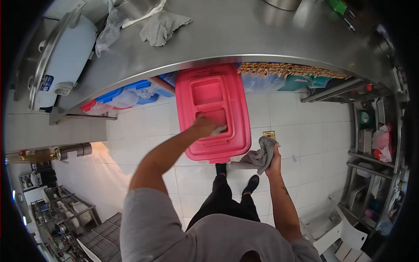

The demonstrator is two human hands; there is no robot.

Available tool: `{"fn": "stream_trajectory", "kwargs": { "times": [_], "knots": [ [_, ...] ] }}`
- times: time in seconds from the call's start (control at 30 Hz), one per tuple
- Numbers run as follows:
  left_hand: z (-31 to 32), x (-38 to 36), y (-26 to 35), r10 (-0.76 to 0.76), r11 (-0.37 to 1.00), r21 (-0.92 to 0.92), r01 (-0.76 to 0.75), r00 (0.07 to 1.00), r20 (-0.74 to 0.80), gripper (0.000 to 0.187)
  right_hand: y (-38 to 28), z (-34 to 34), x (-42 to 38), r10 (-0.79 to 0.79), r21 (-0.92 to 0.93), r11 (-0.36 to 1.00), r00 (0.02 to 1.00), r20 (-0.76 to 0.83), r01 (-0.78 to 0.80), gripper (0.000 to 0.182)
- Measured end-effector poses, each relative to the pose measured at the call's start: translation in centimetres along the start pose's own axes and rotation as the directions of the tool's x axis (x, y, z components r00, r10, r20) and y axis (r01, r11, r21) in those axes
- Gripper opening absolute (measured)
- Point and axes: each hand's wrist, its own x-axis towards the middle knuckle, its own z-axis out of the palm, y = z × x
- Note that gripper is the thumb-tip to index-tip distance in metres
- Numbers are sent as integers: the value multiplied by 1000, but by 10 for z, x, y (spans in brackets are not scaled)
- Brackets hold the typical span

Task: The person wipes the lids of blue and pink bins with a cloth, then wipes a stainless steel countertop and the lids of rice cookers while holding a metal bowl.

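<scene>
A large pink lidded bin (pixel 238 96) stands partly under the metal counter, in front of my feet. Over the lid's nearer recessed panel is my left hand (pixel 207 126), with something small and pale at its fingertips that I cannot make out. My right hand (pixel 274 162), to the right of the bin, is closed around a grey cloth (pixel 261 155) that hangs bunched above the tiled floor.
The steel counter (pixel 244 35) spans the top, bearing another grey cloth (pixel 163 27). Blue lidded containers (pixel 109 94) and a row of wooden sticks (pixel 288 70) sit under it. Metal shelving (pixel 371 163) stands right, a white chair (pixel 345 236) lower right, a rack (pixel 65 214) lower left.
</scene>
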Motion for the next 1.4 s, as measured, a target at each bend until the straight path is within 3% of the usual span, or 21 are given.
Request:
{"fn": "stream_trajectory", "kwargs": {
  "times": [0.03,0.13,0.23,0.33,0.37,0.4,0.43,0.53,0.57,0.63,0.67,0.73,0.83,0.87,0.93,1.0,1.07,1.23,1.3,1.4],
  "knots": [
    [-11,-6,-3,1,998,66,-8,995,95,29,-4,-9,2,-89,-61,994,995,-34,87,56],
    [-39,7,-6,-144,929,361,79,977,157,32,-38,-32,-9,-162,-27,987,985,-54,161,56],
    [-112,-1,-6,-352,925,52,376,900,-256,42,-66,-16,-36,-149,102,980,966,-212,174,52],
    [-36,97,-61,-236,957,-210,201,959,-157,42,-36,-54,1,-143,71,987,989,-43,146,47],
    [-20,100,-71,-192,973,-190,129,911,-365,39,-25,-24,6,-167,43,984,976,-138,175,45],
    [-5,98,-77,-135,987,-153,59,820,-556,37,-15,-14,16,-76,-10,997,995,-71,75,42],
    [9,94,-80,-71,995,-103,-4,699,-711,35,0,-1,33,-59,-85,995,993,-103,50,37],
    [9,105,-93,41,962,237,133,791,-611,38,19,74,52,-125,-299,948,992,-24,112,28],
    [6,104,-91,-93,976,128,179,863,-497,39,29,77,72,-339,-597,729,934,110,335,30],
    [-9,94,-80,-311,951,-61,305,929,-201,40,27,105,91,-511,-737,442,819,262,511,37],
    [-18,86,-72,-329,944,-54,324,929,-169,41,30,114,94,-566,-775,274,747,349,570,41],
    [-44,68,-52,-364,931,-37,363,925,-109,43,37,125,95,-503,-846,34,741,446,532,46],
    [-41,66,-24,-505,857,-254,447,827,-248,35,60,137,96,-496,-882,-257,729,472,395,53],
    [-44,74,-27,-456,885,-230,404,851,-260,33,68,139,99,-509,-881,-333,722,468,337,56],
    [-31,90,-43,-356,932,-168,321,899,-255,30,74,136,104,-504,-882,-321,727,467,344,59],
    [-6,130,-60,-602,710,-654,262,708,-369,28,72,137,103,-504,-888,-309,733,456,340,59],
    [-8,155,-61,-738,537,-838,97,535,-411,26,72,136,105,-509,-870,-344,709,488,353,59],
    [-6,164,-39,-812,538,-838,-96,208,-545,25,67,134,101,-494,-861,-375,712,499,343,58],
    [-6,137,-34,-659,662,-749,-35,450,-603,28,71,136,104,-525,-846,-382,665,531,374,57],
    [-23,86,-43,-310,885,-465,26,778,-546,30,69,134,102,-480,-860,-335,716,507,385,56]
  ]
}}
